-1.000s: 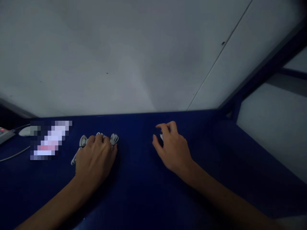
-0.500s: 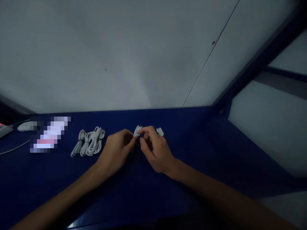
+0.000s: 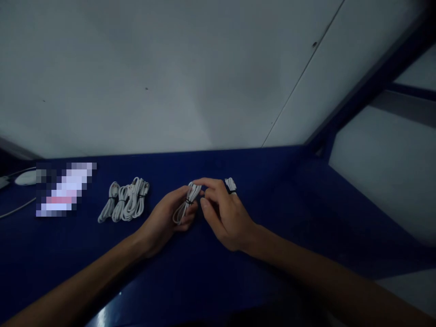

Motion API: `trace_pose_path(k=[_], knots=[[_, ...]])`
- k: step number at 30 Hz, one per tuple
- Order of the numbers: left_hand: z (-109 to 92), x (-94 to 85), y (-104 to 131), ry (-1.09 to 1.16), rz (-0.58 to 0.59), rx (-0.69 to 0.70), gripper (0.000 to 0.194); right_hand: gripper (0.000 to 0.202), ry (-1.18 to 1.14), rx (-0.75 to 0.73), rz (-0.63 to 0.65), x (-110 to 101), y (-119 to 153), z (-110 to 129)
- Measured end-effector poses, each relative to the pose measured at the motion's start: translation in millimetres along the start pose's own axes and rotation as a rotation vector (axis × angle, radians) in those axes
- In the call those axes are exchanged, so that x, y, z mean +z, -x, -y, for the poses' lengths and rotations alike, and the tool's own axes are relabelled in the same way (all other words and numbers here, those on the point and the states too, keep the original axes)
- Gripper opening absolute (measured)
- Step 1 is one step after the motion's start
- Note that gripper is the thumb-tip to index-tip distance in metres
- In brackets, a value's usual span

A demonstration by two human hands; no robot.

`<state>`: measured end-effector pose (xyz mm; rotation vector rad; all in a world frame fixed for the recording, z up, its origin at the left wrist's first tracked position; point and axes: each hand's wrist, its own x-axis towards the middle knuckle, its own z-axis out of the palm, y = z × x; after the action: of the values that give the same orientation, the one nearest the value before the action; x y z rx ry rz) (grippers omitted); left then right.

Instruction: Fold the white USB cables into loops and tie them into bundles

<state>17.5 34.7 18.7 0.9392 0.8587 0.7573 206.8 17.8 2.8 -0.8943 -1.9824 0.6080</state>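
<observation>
My left hand is closed around a coiled white cable, which a black tie cinches at its middle. The coil stands tilted, its upper end leaning right. My right hand is beside it, thumb and index finger apart, with the index fingertip at the coil's upper end. Whether that fingertip presses on the cable is hard to tell. Partly hidden behind my right hand lies another tied white cable bundle. To the left of my left hand, several white cable bundles with black ties lie side by side.
Everything lies on a dark blue tabletop that meets a pale wall. On the far left are a blurred-out bright, slanted object, a white mouse-like object and a thin white cord. Blue framing rises at right.
My left hand has turned over, bringing the cable coil and its black tie into sight. My right hand has shifted slightly, showing more of the bundle behind it.
</observation>
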Motion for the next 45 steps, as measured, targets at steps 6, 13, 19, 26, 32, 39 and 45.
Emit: trace_pose_path(k=[6, 13, 19, 26, 32, 39, 45], knots=[[-1.2, -4.0, 0.5, 0.041, -0.060, 0.000, 0.034, 0.032, -0.054, -0.183, 0.014, 9.2, 8.9, 5.5], [-1.4, -6.9, 0.5, 0.005, -0.081, 0.011, 0.039, 0.026, -0.188, -0.380, 0.064, 30.5, 18.7, 8.2], [-2.1, -6.1, 1.1, -0.043, -0.077, 0.003, 0.043, 0.025, -0.169, -0.434, -0.019, 31.7, 14.9, 4.0], [-0.4, -4.4, 0.7, -0.064, -0.050, -0.001, 0.043, 0.024, -0.107, -0.514, -0.095, 29.1, 12.9, 2.0], [0.5, -3.6, 0.9, -0.080, -0.052, 0.003, 0.044, 0.025, 0.060, -0.590, -0.113, 27.7, 10.9, 1.3], [0.7, -1.5, 0.9, -0.106, -0.066, 0.004, 0.045, 0.021, 0.050, -0.625, -0.209, 20.2, 6.0, 7.6], [-0.3, 2.8, 1.7, -0.124, -0.085, -0.011, 0.043, 0.024, 0.139, -0.662, -0.235, 14.2, 3.5, 7.0]])
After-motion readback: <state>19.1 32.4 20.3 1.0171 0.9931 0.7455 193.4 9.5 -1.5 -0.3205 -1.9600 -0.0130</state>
